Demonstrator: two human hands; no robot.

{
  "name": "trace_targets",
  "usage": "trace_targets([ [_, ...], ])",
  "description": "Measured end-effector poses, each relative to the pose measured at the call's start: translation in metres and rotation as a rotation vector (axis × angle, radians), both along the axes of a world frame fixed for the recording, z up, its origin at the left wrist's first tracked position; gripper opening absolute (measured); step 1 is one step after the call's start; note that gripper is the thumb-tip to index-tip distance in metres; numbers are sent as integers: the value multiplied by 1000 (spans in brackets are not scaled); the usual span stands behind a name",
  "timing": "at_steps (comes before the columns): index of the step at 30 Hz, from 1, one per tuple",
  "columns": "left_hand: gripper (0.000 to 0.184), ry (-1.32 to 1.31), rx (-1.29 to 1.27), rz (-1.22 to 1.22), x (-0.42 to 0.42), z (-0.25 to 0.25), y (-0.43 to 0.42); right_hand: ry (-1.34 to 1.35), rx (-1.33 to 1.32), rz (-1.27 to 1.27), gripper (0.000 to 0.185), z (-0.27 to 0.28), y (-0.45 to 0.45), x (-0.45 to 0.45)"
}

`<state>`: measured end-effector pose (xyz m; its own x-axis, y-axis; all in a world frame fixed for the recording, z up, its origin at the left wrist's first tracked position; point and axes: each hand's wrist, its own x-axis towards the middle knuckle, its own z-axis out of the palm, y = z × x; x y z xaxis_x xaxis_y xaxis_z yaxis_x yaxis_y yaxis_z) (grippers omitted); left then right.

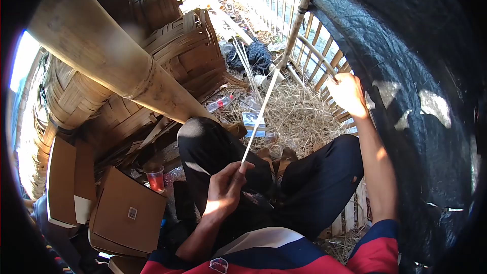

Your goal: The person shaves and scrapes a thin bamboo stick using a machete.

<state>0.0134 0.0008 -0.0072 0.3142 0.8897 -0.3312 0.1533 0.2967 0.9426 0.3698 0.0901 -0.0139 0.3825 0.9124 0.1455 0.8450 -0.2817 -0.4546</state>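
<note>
Here, a thin pale stick rises from the left hand

In the head view, the stick (261,116) slants up and away from the person's lap, above straw-strewn ground. The left hand (223,190) is closed around its near end, with the thumb laid along it. To the right of the stick, the right hand (347,94) is raised beside a bamboo fence (319,50), its fingers curled and brightly lit; whether it grips anything I cannot tell. The stick's far end appears by the foot of a bamboo post (297,25), though contact is unclear.

Dark trousers (322,182) cover bent knees on either side of the stick's lower part. Left of the stick, a thick bamboo pole (111,56) crosses in front of woven baskets (177,45). Between that pole and the stick lies a clear bottle (219,103) with a red label. Farther left and nearer the person than the stick are cardboard boxes (129,213), with a cup (155,178) of red liquid just beside them. Straw (304,111) spreads to the stick's right, and beyond it a dark plastic sheet (406,122) hangs at that side.
</note>
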Motion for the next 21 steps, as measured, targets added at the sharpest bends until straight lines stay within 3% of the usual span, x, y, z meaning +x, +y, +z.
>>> trace_targets([
  [1, 28, -4, -2, -5, -1, -2, 2, 45, 49, 7, 32, -16, -2, 17],
  [2, 28, -53, -43, 1, -2, -4, 6, 309, 11, -23, 34, -35, -4, 34],
  [3, 28, -103, -82, 8, -2, -6, 11, 299, 15, -23, 34, -36, -8, 35],
  [5, 28, -144, -121, -27, -3, -6, 22, 848, 70, -89, 30, -35, -20, 34],
  [9, 27, -121, -93, -162, 5, -11, 47, 934, 82, -45, 23, -13, -31, 19],
  [13, 26, 14, 195, -373, 19, -13, 69, 962, 144, 10, 20, 1, -27, 5],
  [15, 22, 154, 479, -464, 36, -12, 80, 956, 163, 58, 21, 17, -27, -7],
  [21, 26, 182, 528, -531, 75, -2, 87, 1080, 249, 38, 24, 42, -41, -28],
])
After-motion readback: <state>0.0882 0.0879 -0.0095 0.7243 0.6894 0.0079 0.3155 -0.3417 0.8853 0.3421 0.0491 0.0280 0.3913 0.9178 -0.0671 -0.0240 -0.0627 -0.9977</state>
